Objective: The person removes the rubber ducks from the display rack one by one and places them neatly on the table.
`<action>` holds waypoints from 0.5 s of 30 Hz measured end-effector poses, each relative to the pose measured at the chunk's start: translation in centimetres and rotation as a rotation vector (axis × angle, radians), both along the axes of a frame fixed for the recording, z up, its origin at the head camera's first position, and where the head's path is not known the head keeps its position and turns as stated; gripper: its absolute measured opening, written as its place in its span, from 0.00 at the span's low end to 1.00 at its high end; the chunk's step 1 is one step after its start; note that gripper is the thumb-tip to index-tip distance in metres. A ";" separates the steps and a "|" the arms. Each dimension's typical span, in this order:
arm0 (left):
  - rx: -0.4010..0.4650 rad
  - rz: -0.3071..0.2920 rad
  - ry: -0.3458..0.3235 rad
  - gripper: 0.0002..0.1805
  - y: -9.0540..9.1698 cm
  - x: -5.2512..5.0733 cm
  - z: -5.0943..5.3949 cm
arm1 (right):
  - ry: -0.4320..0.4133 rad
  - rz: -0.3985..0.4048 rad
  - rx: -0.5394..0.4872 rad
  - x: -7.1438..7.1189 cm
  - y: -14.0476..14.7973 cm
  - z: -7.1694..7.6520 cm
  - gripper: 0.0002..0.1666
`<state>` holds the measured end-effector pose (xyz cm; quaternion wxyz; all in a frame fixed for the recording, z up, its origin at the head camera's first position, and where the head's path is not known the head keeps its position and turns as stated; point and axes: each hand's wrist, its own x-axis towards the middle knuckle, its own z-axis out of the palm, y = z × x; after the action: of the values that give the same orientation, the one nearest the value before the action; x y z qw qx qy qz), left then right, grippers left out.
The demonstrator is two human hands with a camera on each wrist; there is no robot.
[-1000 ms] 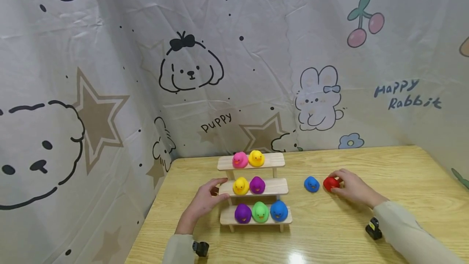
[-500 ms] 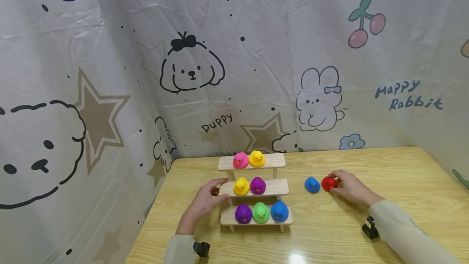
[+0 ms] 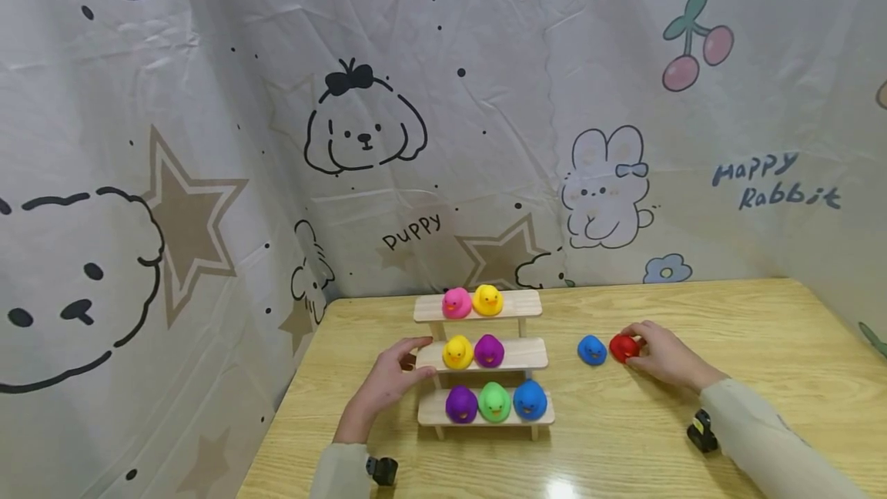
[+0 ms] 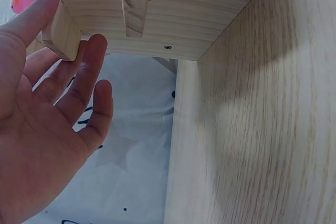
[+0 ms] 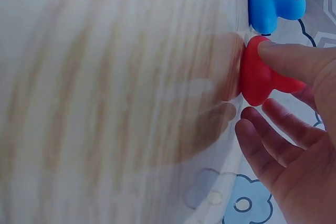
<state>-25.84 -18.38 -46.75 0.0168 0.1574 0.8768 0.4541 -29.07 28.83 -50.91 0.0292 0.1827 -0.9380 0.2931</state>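
Observation:
A three-tier wooden shelf (image 3: pixel 533 353) stands on the table, and my left hand (image 3: pixel 386 377) grips the left end of its middle tier. In the left wrist view the thumb and fingers of that hand (image 4: pixel 58 93) lie around the board's end (image 4: pixel 63 38). To the right, my right hand (image 3: pixel 668 356) holds a red duck (image 3: pixel 623 347) on the tabletop between thumb and fingers. The right wrist view has the thumb on the red duck (image 5: pixel 254 74), with a blue duck (image 5: pixel 265 6) beside it. That blue duck (image 3: pixel 592 349) sits left of the red one.
Pink (image 3: pixel 456 303) and yellow (image 3: pixel 488 299) ducks sit on the top tier, yellow (image 3: pixel 458 352) and purple (image 3: pixel 489 350) on the middle. The bottom tier bears purple (image 3: pixel 461 404), green (image 3: pixel 495 402) and blue (image 3: pixel 530 400) ducks. A printed curtain (image 3: pixel 485 137) hangs behind the table (image 3: pixel 610 437).
My right hand and the red duck have shifted very slightly left, closer to the loose blue duck. My left hand keeps its place on the shelf.

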 end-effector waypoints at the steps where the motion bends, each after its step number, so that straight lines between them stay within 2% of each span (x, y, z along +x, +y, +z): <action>1: -0.001 0.001 0.000 0.28 0.0 0.0 0.0 | 0.003 -0.001 0.004 0.0 0.1 0.0 0.25; 10: -0.005 0.003 0.002 0.28 0.1 -0.1 -0.1 | 0.044 0.029 0.025 0.0 0.3 0.0 0.21; 15: -0.001 0.003 0.002 0.28 0.0 0.0 -0.1 | 0.037 0.007 0.038 0.3 0.1 0.2 0.28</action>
<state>-25.87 -18.34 -46.82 0.0152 0.1564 0.8772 0.4537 -28.79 28.98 -50.74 0.0423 0.1917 -0.9421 0.2720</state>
